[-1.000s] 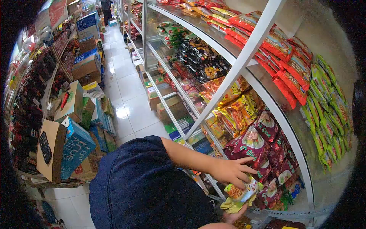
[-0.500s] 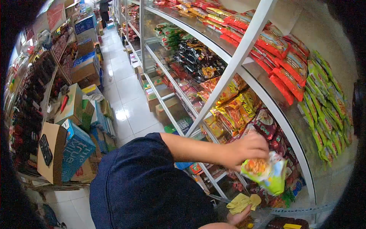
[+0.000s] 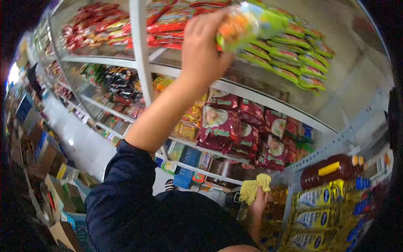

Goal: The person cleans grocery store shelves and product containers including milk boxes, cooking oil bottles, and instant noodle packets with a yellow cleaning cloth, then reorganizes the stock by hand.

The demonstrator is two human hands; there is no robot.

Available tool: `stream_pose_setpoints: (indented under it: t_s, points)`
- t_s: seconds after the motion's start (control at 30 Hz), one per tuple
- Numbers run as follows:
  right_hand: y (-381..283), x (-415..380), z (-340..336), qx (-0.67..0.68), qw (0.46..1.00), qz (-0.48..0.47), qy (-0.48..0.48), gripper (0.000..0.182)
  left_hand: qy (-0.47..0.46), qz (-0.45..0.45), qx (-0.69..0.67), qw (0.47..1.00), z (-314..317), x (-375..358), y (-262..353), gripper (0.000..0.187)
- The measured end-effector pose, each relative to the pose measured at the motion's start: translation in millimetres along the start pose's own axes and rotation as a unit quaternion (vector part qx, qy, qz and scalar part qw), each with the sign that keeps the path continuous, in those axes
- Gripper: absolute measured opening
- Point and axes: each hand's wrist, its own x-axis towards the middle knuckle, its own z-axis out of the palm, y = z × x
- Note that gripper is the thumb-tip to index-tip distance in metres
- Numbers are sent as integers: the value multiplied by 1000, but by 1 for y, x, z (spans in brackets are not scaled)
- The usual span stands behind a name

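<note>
My left hand (image 3: pixel 203 48) is raised in front of the top shelf, its fingers closed on a green snack packet (image 3: pixel 254 25) with a food picture, blurred by motion. Just behind that packet lies a stack of similar green packets (image 3: pixel 294 63), with red packets (image 3: pixel 161 35) to its left. Low down, beside the oil bottles, my right hand (image 3: pixel 259 201) grips a crumpled yellow cloth (image 3: pixel 249 191). Maroon packets (image 3: pixel 220 124) fill the shelf between the two hands.
A white metal post (image 3: pixel 140 54) and shelf edge (image 3: pixel 260 98) frame the shelves. At lower right stand yellow-labelled oil bottles (image 3: pixel 310 220) and a dark red-brown bottle (image 3: pixel 329 172). Cardboard boxes (image 3: pixel 63 193) line the left side of the tiled aisle (image 3: pixel 79 140).
My left hand has lifted the green packet from low by the lower shelf up to the top shelf. The view has turned right, bringing the oil bottles in. My right hand keeps the cloth.
</note>
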Motion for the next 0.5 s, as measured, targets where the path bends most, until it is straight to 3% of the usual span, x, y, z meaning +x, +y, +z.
stream_pose_setpoints:
  t_s: [0.03,0.13,0.23,0.33,0.43,0.5]
  points:
    - [-1,-2,-2,2,1000,-1,-6,34,1,-9,36,999,7,12,-4,51]
    - [-2,-7,-9,-2,1000,1,-27,34,-169,-157,75,970,19,53,-3,80]
    - [3,-9,-19,-32,999,-13,-32,35,-238,-149,246,928,70,75,-27,73]
    - [15,-7,-31,-50,997,-48,-34,37,-441,-200,226,845,82,93,-5,74]
    - [19,-12,-40,-16,999,-27,-44,41,-484,-209,192,828,93,97,8,78]
    - [1,-24,-33,-53,999,5,-2,42,-476,-199,190,835,97,93,9,81]
